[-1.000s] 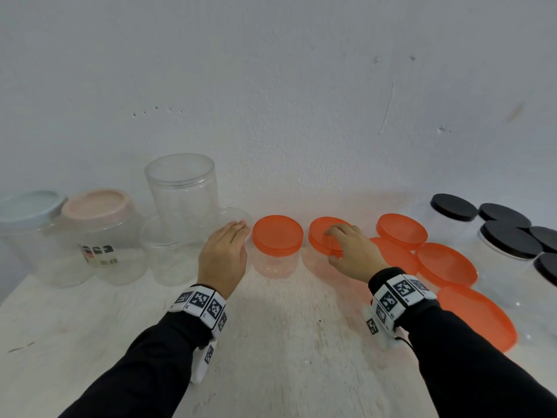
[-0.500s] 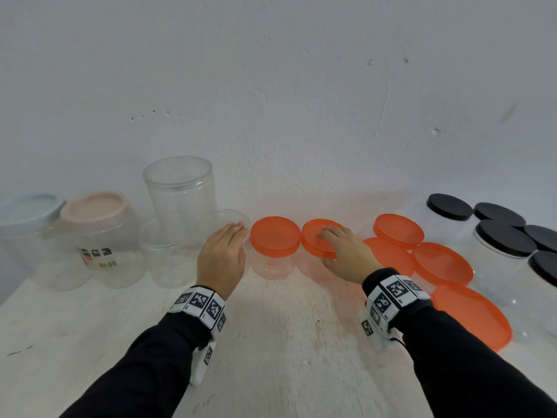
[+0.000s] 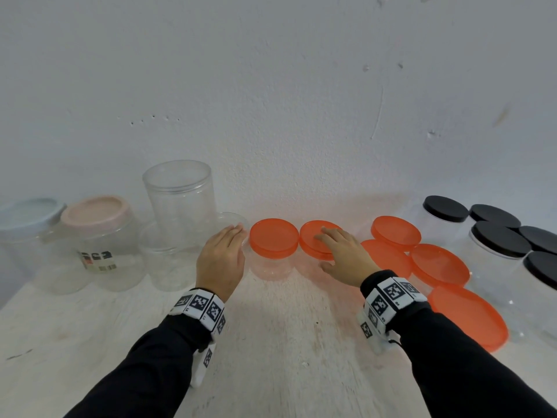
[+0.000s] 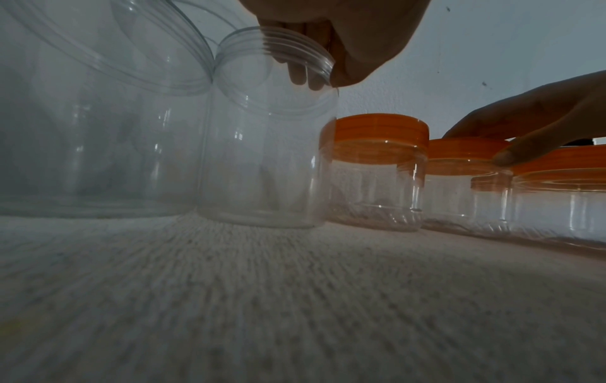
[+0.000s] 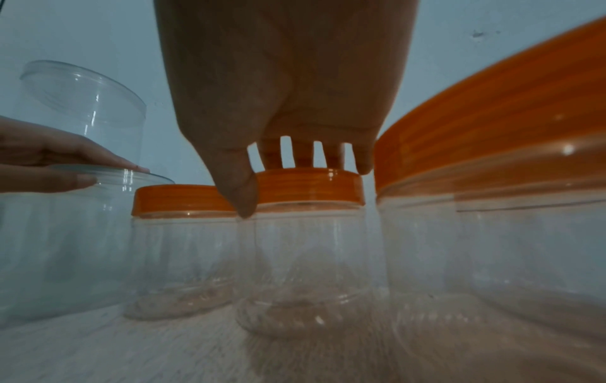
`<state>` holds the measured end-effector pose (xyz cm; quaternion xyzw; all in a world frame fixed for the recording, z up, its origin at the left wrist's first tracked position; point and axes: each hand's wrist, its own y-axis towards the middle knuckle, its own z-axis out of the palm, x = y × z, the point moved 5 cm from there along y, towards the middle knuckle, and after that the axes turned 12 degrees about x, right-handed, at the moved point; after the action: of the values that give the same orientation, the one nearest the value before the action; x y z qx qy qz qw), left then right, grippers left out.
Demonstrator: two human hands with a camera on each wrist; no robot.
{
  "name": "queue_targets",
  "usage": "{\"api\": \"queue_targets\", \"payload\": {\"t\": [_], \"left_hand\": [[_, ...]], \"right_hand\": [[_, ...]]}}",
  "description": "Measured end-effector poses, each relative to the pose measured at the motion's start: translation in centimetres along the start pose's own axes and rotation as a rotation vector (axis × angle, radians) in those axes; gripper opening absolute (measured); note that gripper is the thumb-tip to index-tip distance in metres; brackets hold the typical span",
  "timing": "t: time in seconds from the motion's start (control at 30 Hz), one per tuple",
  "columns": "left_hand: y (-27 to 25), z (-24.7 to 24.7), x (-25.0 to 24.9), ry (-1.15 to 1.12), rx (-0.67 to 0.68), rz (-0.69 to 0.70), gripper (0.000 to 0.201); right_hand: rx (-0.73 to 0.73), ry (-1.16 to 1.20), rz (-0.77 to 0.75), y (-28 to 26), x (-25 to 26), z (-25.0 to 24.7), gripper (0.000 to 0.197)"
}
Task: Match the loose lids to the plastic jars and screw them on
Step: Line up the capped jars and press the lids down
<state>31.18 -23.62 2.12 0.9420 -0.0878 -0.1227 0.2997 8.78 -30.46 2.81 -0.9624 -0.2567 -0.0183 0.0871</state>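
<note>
The left hand (image 3: 221,260) lay over the threaded rim of an open clear jar (image 4: 269,134), fingers straight across its mouth and thumb down the outside wall, while the right hand (image 3: 343,254) rested flat-fingered on an orange lid (image 5: 310,188) sitting on the small jar (image 5: 308,267) beneath, its thumb (image 5: 241,191) hanging past the lid's edge. A second orange-lidded jar (image 3: 272,245) stood between the two, nearly touching both. The white tabletop (image 3: 286,342) in front of the row lay bare to its near edge.
</note>
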Motion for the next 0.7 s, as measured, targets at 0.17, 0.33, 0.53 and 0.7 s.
{"api": "queue_targets", "payload": {"t": [0.17,0.33,0.53,0.7], "left_hand": [[0.1,-0.2,-0.1,-0.007,0.009,0.002,0.04],[0.0,0.0,-0.1,-0.023,0.041,-0.013,0.042],[-0.1,0.0,0.1,-0.02,0.01,-0.018,0.032],[0.0,0.2,0.1,-0.004,0.08,-0.034,0.039]], "right_hand": [[-0.063,-0.048,0.143,-2.2,-1.8,0.0,0.076],[-0.114,-0.038,0.341,-5.1,-4.4,0.3,0.069],[-0.081,-0.029,0.253,-6.9,-2.8,0.7,0.057],[-0.076,-0.046,0.112,-8.9,0.8,1.3,0.058]]}}
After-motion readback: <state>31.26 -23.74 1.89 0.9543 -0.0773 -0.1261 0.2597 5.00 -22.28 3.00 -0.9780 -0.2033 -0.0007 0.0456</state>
